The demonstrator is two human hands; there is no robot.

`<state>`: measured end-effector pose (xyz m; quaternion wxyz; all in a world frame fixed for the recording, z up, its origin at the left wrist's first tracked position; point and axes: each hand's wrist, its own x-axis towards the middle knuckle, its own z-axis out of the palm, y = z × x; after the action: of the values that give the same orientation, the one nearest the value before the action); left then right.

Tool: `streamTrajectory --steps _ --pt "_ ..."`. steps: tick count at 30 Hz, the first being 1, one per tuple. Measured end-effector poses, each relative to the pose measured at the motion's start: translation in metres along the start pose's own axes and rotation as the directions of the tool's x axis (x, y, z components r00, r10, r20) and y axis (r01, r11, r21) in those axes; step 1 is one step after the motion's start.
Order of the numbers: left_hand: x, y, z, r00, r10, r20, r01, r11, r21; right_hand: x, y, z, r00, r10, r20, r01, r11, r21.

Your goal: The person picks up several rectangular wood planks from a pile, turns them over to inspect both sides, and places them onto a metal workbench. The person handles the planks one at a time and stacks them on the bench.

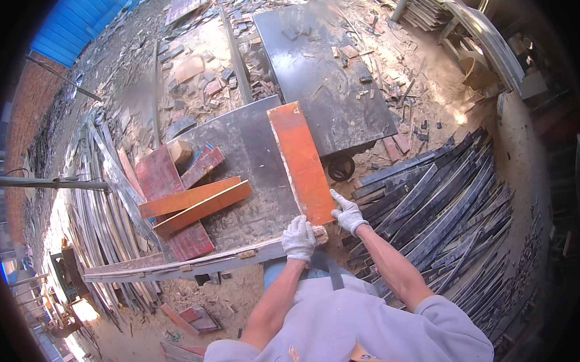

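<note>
Orange face up, steadying board (300, 161) over right end of bench (243, 135) with left grip (299, 239) and right grip (347, 213) pinching its near end, apparently positioning, next probably needing even two-handed control.

- Upper left: blue sheeting (74, 29), cut off by the edge.
- Centre: counter (241, 141), partly covered by the orange board (300, 161).
- Upper centre: scraps (212, 88), many too small to identify.
- Lower edge: grey shirt (333, 320), cut off.

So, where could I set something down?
On the dark table, between the wide orange board and two narrow orange boards; also the near end of the far dark panel, short of its scraps. Crowded: the table's left end, under red boards.
</note>
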<state>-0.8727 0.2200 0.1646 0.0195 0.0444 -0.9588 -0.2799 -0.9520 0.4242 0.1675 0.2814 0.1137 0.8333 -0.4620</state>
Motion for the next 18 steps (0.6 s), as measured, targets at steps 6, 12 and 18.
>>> streamTrajectory --steps 6,12,18 --pt "-0.001 -0.001 0.003 0.999 0.024 0.028 -0.025 0.999 0.040 0.002 0.005 -0.004 0.999 0.038 0.004 -0.038 0.999 0.006" --pt "-0.001 -0.007 0.009 0.999 0.032 0.037 -0.034 0.997 0.062 0.008 0.017 0.004 1.000 -0.005 -0.020 0.005 1.000 0.010" --pt "0.001 -0.008 0.013 0.998 0.049 0.028 -0.051 0.996 0.076 0.015 0.024 0.006 0.999 -0.032 -0.026 0.032 0.999 -0.016"
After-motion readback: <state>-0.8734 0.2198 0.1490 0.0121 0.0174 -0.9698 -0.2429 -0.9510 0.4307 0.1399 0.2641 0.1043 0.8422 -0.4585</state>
